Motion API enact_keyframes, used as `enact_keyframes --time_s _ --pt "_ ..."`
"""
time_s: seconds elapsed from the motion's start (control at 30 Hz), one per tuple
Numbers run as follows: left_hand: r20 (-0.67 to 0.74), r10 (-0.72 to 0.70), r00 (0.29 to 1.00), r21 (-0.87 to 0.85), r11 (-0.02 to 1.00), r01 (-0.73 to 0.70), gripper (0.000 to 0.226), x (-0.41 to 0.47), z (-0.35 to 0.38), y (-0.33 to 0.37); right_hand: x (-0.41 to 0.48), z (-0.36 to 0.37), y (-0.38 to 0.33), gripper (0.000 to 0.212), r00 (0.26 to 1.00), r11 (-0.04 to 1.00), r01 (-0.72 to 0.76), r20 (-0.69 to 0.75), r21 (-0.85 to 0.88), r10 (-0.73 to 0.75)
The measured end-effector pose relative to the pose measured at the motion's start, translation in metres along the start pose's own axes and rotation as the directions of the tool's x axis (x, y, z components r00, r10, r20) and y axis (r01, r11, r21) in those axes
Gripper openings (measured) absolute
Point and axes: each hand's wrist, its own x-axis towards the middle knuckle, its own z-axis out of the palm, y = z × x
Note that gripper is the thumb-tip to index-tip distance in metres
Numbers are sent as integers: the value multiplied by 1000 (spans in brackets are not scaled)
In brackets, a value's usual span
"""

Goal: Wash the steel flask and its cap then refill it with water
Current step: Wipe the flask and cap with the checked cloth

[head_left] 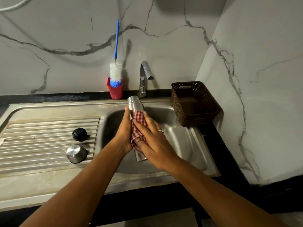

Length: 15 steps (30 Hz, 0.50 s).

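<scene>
- Head view, the only one here: the steel flask (135, 104) is held in the air over the sink (188, 141) bowl, lying nearly along the 12-to-6 line. Its open mouth points to 12, away from the person, and its base points back to 6.
- The left hand (125, 133) is clamped round the flask body from the 9 o'clock side.
- The right hand (152, 140) comes in from 3 o'clock, with its fingers wrapping a red checked cloth (138, 122) onto the middle of the flask.
- The tap (144, 76) sits at 12 from the hands, and its spout ends just above and beyond the flask mouth. I can't see any water running.
- Off at 9 o'clock on the ribbed drainboard (41, 128) are the black cap (79, 134) and, nearer the person, the steel cup lid (76, 153), close together. The left hand is clearly the nearer one for those.
- My guess is this is the wipe-down stage. For the refill, the flask has to swing upright so its mouth faces up under that spout.
- The mouth already points toward the tap, so it looks like a short tilt rather than a turn-around.
</scene>
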Motion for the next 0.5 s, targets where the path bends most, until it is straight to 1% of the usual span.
enact_keyframes --time_s 0.1,0.13,0.2,0.23,0.27,0.3,0.33,0.37,0.4,0.43,0.47,0.5 --pt "51 6 999 55 998 -9 86 -6 3 -11 23 -9 2 65 994 994 -62 -79 95 69" --pt "75 3 997 42 999 -7 86 -8 6 -16 36 -14 3 64 986 986 -101 -120 130 117" --pt "134 -2 991 10 1000 0 85 -11 10 -22 60 -23 4 63 965 960 -183 -150 213 217" --pt "163 2 987 18 1000 -5 83 -12 10 -23 68 -26 6 60 954 934 -210 -150 289 261" --pt "192 2 981 24 1000 -7 79 -12 10 -22 75 -29 7 56 938 884 -240 -138 400 317" --pt "214 -5 977 32 999 -2 76 -12 9 -21 81 -32 10 52 918 800 -285 -90 529 386" --pt "234 -17 972 39 999 8 73 -13 8 -19 84 -38 12 54 892 681 -346 1 646 452" --pt "254 -26 967 50 999 13 73 -13 5 -18 86 -43 17 61 852 531 -423 123 734 508" --pt "271 -35 962 65 998 18 74 -13 2 -16 87 -47 20 69 825 381 -462 230 801 516" --pt "283 -35 959 93 996 9 75 -11 1 -15 86 -49 21 74 822 249 -450 290 857 490" --pt "287 -26 957 113 994 -7 75 -10 1 -13 85 -48 21 75 827 188 -423 293 886 479" --pt "274 -3 962 122 992 -32 72 -9 2 -11 84 -45 17 74 831 200 -404 266 893 489"
